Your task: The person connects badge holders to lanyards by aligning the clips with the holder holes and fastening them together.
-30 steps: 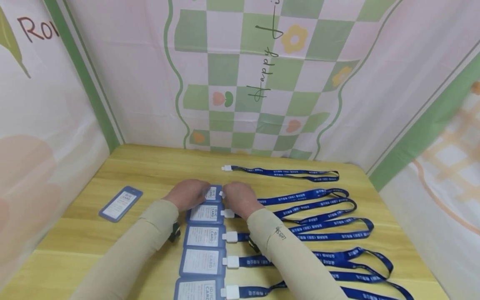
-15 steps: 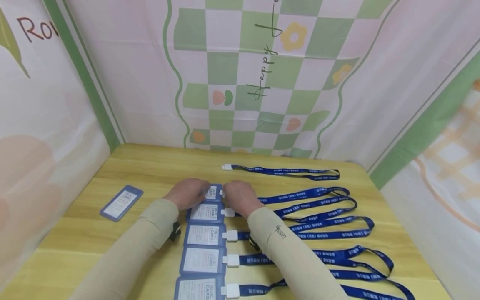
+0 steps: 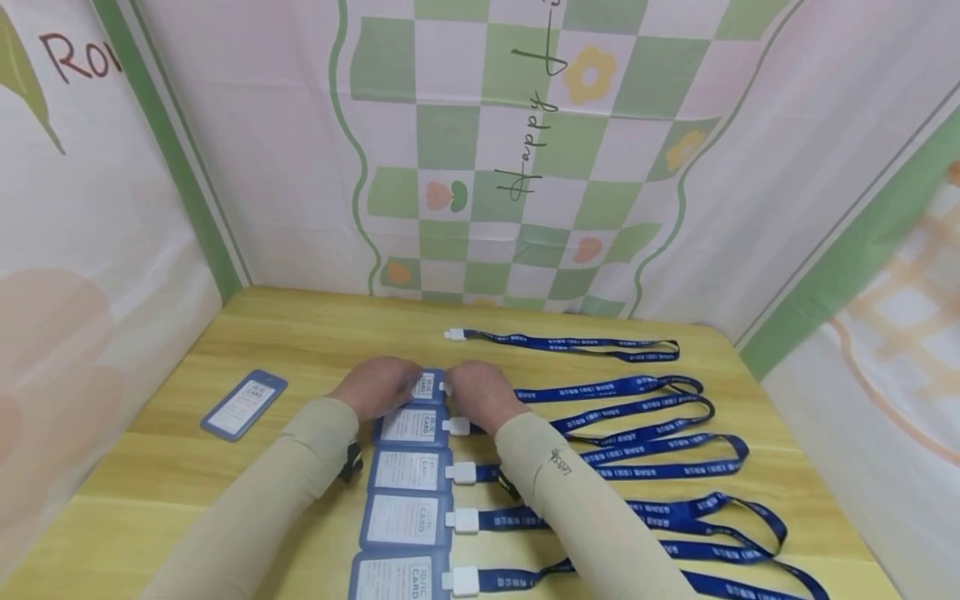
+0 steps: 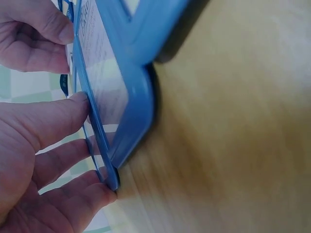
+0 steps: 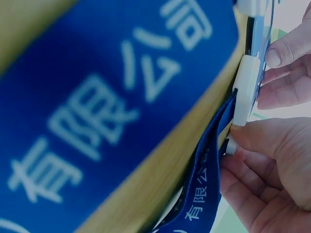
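Note:
At the far end of a column of blue-framed ID card holders, my left hand [image 3: 378, 389] grips the farthest card holder [image 3: 427, 386]. The left wrist view shows its thumb on the holder's edge and the other fingers behind it. Just right of that holder, my right hand [image 3: 486, 396] pinches the small white clip [image 5: 232, 145] of a navy lanyard [image 3: 600, 390] between thumb and fingers. The clip sits right at the holder's top end, and my right hand mostly covers it in the head view. Both hands are close together, facing each other.
Nearer holders, such as this card holder [image 3: 408, 471], lie joined to white-ended lanyards [image 3: 667, 471] looping right. A loose card holder [image 3: 243, 406] lies at the left. One lanyard [image 3: 570, 344] lies by itself at the back. Printed cloth [image 3: 510, 150] walls the wooden table [image 3: 322, 321].
Both hands keep their places at the farthest holder. The far loop of the lanyard at my right hand has shifted slightly to the right.

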`<state>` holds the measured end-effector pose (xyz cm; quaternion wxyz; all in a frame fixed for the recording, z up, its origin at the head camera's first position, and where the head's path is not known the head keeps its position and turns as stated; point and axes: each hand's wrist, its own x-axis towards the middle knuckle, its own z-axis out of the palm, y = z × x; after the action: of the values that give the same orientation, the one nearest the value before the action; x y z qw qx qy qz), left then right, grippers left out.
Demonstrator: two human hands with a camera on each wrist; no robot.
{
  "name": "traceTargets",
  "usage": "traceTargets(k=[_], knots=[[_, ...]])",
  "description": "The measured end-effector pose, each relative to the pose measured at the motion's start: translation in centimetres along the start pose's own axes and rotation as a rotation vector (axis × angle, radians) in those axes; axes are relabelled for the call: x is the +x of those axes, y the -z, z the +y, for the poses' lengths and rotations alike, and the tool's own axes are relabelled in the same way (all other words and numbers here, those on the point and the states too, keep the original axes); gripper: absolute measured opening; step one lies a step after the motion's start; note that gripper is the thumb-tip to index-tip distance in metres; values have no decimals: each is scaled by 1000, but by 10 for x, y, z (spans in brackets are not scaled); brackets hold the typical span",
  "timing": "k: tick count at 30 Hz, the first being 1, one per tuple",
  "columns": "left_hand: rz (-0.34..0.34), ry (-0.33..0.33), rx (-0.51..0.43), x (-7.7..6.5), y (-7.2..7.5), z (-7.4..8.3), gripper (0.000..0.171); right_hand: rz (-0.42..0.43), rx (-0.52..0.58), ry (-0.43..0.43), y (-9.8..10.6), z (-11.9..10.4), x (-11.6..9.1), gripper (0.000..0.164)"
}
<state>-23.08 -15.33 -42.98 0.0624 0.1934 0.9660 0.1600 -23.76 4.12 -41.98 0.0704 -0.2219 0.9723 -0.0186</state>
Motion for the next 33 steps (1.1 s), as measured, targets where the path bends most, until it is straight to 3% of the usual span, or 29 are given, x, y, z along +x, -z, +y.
traceTargets(k=[18,33], knots=[[3,36,-8,-2,-2,0,41,11,-52,23,-2,1,0,15],[9,9,3,-5,-3,6,38,38,-28,49,-3,9,-4,16]])
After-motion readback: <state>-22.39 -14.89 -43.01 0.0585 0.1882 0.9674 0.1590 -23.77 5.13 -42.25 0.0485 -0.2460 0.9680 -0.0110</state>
